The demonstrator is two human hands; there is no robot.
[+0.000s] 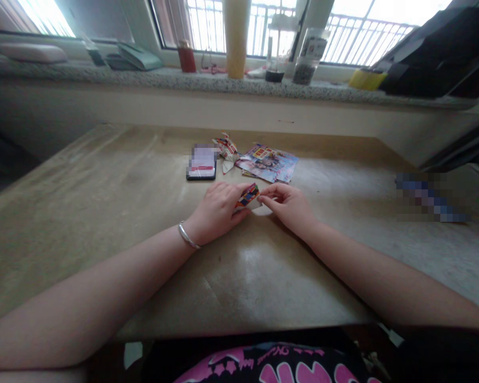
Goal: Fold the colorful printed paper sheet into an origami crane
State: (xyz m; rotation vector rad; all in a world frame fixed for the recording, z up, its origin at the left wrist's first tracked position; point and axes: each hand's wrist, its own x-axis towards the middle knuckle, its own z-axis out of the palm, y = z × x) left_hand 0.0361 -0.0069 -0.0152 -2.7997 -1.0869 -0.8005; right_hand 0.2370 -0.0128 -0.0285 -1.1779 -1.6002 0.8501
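Nothing readable — print on folded paper (247, 196) too small.

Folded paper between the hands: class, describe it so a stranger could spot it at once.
On the tan table, the left hand and right hand pinch a small folded piece of red-and-blue printed paper. Unlike the loose printed sheets beyond, it is held.

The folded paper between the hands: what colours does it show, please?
The paper shows red, blue and yellow print, best in the head view.
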